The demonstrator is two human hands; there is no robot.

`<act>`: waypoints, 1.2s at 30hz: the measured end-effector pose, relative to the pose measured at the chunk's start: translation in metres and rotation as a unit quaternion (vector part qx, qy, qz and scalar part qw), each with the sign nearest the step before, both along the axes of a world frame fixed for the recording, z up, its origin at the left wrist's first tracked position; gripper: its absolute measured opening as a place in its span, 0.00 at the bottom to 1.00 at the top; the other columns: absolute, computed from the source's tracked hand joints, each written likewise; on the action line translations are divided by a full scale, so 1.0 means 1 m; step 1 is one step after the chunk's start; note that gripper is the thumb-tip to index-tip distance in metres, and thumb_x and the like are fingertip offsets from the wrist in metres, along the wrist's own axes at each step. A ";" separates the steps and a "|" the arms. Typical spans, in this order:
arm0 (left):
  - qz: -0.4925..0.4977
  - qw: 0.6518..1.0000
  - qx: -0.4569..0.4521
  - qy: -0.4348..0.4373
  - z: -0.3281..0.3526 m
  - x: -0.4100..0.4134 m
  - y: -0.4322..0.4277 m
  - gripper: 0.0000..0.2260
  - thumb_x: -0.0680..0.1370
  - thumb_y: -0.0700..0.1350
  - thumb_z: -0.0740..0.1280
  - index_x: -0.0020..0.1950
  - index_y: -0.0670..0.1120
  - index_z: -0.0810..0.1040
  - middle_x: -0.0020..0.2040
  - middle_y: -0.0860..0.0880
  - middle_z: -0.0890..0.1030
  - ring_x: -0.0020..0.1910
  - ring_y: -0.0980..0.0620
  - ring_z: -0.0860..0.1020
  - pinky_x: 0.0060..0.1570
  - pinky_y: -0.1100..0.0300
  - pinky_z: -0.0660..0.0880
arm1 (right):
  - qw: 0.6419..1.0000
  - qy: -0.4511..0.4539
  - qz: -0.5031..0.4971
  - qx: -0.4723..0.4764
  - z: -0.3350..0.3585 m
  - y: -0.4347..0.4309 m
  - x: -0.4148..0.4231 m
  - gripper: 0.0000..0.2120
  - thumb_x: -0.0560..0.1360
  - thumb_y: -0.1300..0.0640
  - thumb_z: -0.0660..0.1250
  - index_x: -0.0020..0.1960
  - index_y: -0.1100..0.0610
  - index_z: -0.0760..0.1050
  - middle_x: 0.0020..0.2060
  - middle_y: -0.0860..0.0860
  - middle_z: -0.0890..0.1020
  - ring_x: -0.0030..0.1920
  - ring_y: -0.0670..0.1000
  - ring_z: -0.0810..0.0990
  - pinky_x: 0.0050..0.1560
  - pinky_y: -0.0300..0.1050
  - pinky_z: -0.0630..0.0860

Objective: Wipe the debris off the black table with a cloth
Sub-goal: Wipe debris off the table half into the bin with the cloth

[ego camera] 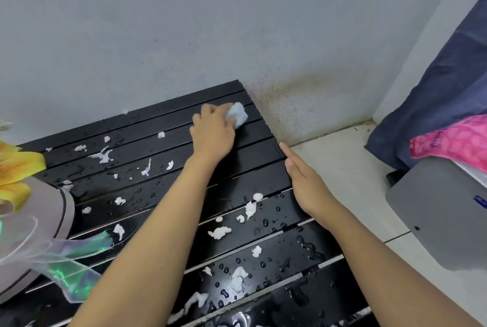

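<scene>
Vase (pixel 31 221) with a yellow flower (pixel 18 168) at the tabletop's left edge. Tabletop (pixel 163 184): black, slatted, wet, strewn with white debris (pixel 219 232) from left to right. Left hand (pixel 213 137), far right corner: fingers clenched on a pale blue cloth (pixel 237 115) pressed to the slats. Right hand (pixel 305 184): fingers released, held straight and flat along the tabletop's right edge. Grey box (pixel 442 216) on the floor, far right.
</scene>
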State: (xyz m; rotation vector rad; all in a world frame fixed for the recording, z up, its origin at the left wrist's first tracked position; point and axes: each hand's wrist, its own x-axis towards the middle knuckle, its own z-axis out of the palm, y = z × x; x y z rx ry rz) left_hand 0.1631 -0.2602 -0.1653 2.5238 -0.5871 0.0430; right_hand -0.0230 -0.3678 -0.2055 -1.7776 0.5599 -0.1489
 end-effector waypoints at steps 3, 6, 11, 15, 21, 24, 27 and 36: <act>0.019 0.996 0.072 -0.049 -0.013 -0.001 -0.015 0.16 0.81 0.47 0.58 0.69 0.53 0.71 0.64 0.47 0.70 0.57 0.41 0.68 0.56 0.50 0.64 | 1.000 -0.004 -0.002 -0.001 -0.001 0.000 0.000 0.20 0.84 0.47 0.48 0.75 0.35 0.59 0.74 0.39 0.63 0.73 0.39 0.60 0.68 0.35 0.53; -0.041 0.993 0.070 -0.082 -0.018 -0.030 -0.006 0.16 0.80 0.45 0.59 0.68 0.53 0.71 0.62 0.48 0.70 0.55 0.43 0.68 0.52 0.52 0.63 | 1.000 -0.009 -0.006 -0.007 -0.001 -0.001 0.002 0.20 0.84 0.48 0.48 0.75 0.36 0.60 0.74 0.39 0.64 0.69 0.36 0.60 0.67 0.33 0.53; -0.144 0.985 0.037 -0.093 -0.019 -0.119 0.020 0.15 0.80 0.47 0.61 0.66 0.54 0.73 0.58 0.51 0.72 0.49 0.46 0.69 0.48 0.53 0.67 | 0.999 0.013 -0.007 -0.044 -0.004 -0.003 0.004 0.20 0.85 0.50 0.48 0.74 0.36 0.60 0.72 0.43 0.69 0.68 0.43 0.68 0.66 0.38 0.61; -0.138 0.987 0.059 -0.062 -0.015 -0.126 0.024 0.16 0.81 0.48 0.60 0.68 0.55 0.71 0.59 0.52 0.71 0.50 0.47 0.69 0.50 0.54 0.66 | 0.996 0.013 -0.020 -0.086 0.007 0.001 -0.008 0.20 0.84 0.52 0.49 0.75 0.42 0.62 0.72 0.45 0.70 0.71 0.47 0.68 0.70 0.42 0.63; -0.199 0.899 -0.079 0.382 0.038 -0.079 0.029 0.12 0.80 0.44 0.63 0.62 0.53 0.79 0.52 0.49 0.81 0.45 0.53 0.78 0.46 0.61 0.75 | 0.980 0.117 0.043 -0.155 0.015 0.024 -0.088 0.21 0.82 0.39 0.43 0.72 0.25 0.44 0.64 0.59 0.77 0.62 0.59 0.77 0.64 0.56 0.72; -0.125 0.940 -0.094 0.302 0.048 -0.026 0.017 0.12 0.78 0.43 0.63 0.59 0.52 0.80 0.52 0.48 0.81 0.45 0.51 0.78 0.44 0.62 0.75 | 0.974 0.129 0.031 -0.186 0.016 0.028 -0.090 0.20 0.81 0.38 0.41 0.70 0.22 0.42 0.56 0.58 0.82 0.51 0.57 0.81 0.56 0.53 0.75; -0.032 0.992 -0.011 0.124 0.021 -0.002 0.002 0.17 0.78 0.47 0.59 0.66 0.55 0.75 0.63 0.45 0.74 0.60 0.41 0.72 0.59 0.50 0.70 | 0.982 0.094 0.016 -0.162 0.012 0.027 -0.087 0.19 0.82 0.39 0.43 0.70 0.22 0.46 0.63 0.61 0.77 0.60 0.60 0.77 0.62 0.56 0.72; -0.265 0.962 -0.016 0.062 -0.010 -0.129 0.035 0.16 0.79 0.46 0.62 0.67 0.57 0.74 0.57 0.55 0.71 0.55 0.47 0.69 0.59 0.52 0.66 | 0.995 0.043 -0.002 -0.092 0.005 0.023 -0.085 0.17 0.82 0.41 0.47 0.60 0.16 0.52 0.69 0.48 0.74 0.68 0.52 0.72 0.67 0.49 0.66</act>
